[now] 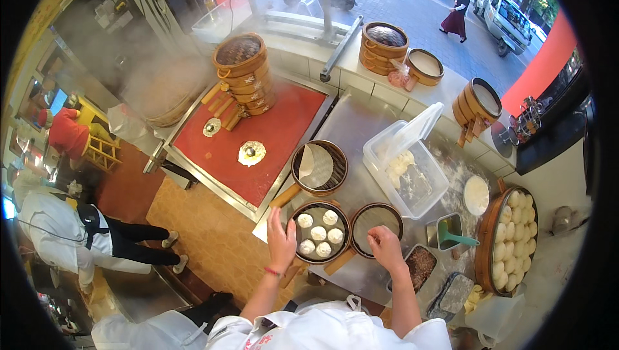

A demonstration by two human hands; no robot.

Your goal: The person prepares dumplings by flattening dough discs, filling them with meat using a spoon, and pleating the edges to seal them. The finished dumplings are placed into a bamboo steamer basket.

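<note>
Both forearms are stretched over the near side of the steel table [351, 124]. The left hand [282, 242] is raised just beside the bun steamer [316, 211], its fingers straightened and released; the right hand [385, 248] is bent over the lined steamer [377, 216] to the right, its fingers curled together, and whether anything is pinched cannot be told. The pleated buns [318, 233] are set inside the left of these two steamers. Farther left, a red worktop [284, 124] is topped by a bamboo stack [248, 82]. Tan flooring [193, 221] is seen at left, where a white-clad co-worker [58, 221] is bent forward.
</note>
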